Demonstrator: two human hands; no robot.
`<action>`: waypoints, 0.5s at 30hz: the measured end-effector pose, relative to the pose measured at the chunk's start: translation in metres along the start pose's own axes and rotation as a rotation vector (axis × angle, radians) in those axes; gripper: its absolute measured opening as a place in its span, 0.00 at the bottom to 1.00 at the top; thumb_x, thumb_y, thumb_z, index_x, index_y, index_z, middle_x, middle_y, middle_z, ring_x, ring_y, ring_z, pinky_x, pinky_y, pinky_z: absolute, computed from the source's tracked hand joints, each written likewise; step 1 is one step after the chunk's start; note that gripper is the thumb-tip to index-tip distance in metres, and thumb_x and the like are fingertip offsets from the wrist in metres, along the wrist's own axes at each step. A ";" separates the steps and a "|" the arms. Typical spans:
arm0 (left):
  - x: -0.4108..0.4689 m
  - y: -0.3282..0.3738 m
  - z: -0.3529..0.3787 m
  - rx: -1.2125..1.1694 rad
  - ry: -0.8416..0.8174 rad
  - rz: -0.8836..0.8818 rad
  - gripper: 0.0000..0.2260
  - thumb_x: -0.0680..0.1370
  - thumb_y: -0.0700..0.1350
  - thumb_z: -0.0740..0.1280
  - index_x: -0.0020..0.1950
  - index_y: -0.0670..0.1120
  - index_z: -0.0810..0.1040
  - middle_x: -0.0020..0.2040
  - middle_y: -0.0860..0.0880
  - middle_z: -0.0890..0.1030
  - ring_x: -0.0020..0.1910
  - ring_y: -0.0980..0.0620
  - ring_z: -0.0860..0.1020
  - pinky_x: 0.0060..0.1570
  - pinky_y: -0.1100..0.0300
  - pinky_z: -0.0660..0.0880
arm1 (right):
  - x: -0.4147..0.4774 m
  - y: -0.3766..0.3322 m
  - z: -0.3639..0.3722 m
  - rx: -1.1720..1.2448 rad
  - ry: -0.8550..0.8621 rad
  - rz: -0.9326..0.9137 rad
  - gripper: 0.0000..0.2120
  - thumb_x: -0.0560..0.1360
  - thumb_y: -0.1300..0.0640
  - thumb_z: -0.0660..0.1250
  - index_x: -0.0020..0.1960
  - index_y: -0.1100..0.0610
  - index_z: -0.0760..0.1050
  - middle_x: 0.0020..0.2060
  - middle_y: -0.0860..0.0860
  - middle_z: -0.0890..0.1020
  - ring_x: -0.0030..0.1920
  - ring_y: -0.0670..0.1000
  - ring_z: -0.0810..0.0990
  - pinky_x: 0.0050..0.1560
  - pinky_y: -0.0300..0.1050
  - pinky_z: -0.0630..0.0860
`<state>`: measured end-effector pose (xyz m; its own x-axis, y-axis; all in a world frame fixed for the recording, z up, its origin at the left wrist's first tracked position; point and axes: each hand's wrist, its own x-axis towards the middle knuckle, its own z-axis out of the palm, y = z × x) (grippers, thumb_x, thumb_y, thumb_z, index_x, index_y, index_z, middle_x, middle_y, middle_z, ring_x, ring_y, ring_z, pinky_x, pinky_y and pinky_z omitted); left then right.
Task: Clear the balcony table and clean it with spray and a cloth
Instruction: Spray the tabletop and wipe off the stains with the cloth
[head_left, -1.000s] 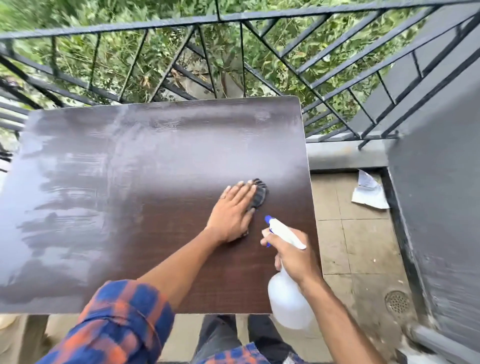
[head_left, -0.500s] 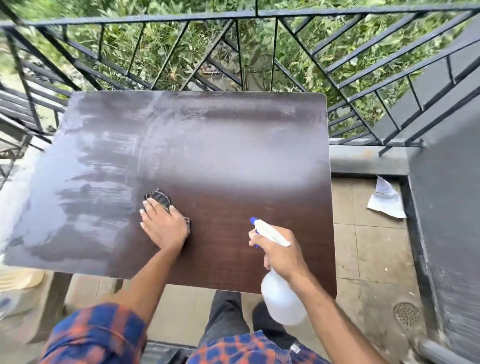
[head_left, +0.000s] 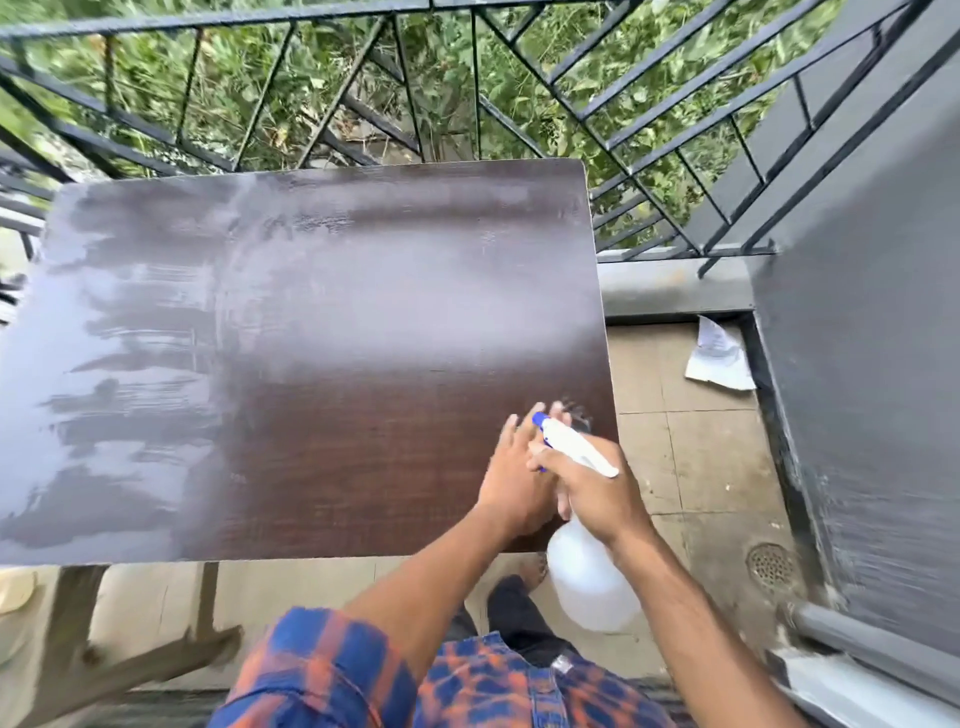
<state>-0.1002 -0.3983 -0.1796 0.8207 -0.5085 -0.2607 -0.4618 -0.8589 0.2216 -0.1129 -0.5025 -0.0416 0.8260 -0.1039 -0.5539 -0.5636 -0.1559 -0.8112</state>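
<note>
The dark brown table (head_left: 311, 338) fills the middle of the view, with wet grey streaks across its left and far parts. My left hand (head_left: 511, 478) presses flat on a dark cloth (head_left: 574, 413) near the table's right front corner; only a blurred edge of the cloth shows past my fingers. My right hand (head_left: 592, 488) grips the neck of a white spray bottle (head_left: 589, 582) with a blue nozzle, held just in front of the left hand, its body hanging below the table's front edge.
A black metal railing (head_left: 467, 104) runs behind and to the right of the table, with green foliage beyond. A grey wall (head_left: 872, 364) stands at the right. On the tiled floor lie a crumpled paper (head_left: 719, 358) and a round drain (head_left: 771, 564).
My left hand has swept the cloth from the table's left-middle to its right front corner, now partly behind the bottle. The right hand with the bottle has stayed about where it was.
</note>
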 end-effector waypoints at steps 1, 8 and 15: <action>0.004 0.006 0.006 0.067 -0.063 0.114 0.34 0.77 0.56 0.37 0.80 0.43 0.37 0.82 0.42 0.44 0.80 0.40 0.42 0.76 0.38 0.48 | -0.002 0.002 -0.003 -0.003 0.024 0.007 0.09 0.77 0.62 0.73 0.40 0.66 0.82 0.27 0.59 0.76 0.24 0.54 0.70 0.30 0.45 0.65; -0.002 0.002 0.004 0.144 -0.108 0.282 0.34 0.79 0.59 0.43 0.82 0.45 0.44 0.82 0.44 0.47 0.81 0.41 0.45 0.78 0.42 0.44 | -0.017 0.014 -0.007 0.020 0.034 0.043 0.12 0.77 0.58 0.73 0.41 0.67 0.82 0.28 0.64 0.77 0.22 0.53 0.68 0.29 0.45 0.65; -0.056 -0.057 0.001 -0.013 0.019 0.242 0.27 0.82 0.55 0.54 0.80 0.46 0.57 0.81 0.47 0.59 0.80 0.44 0.56 0.76 0.44 0.57 | -0.035 0.022 0.030 -0.003 -0.047 0.003 0.11 0.75 0.57 0.74 0.41 0.65 0.82 0.40 0.70 0.83 0.21 0.48 0.70 0.25 0.42 0.68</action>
<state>-0.1202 -0.3209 -0.1790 0.6931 -0.6978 -0.1806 -0.6414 -0.7114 0.2872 -0.1544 -0.4724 -0.0459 0.8236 -0.0584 -0.5642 -0.5656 -0.1585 -0.8093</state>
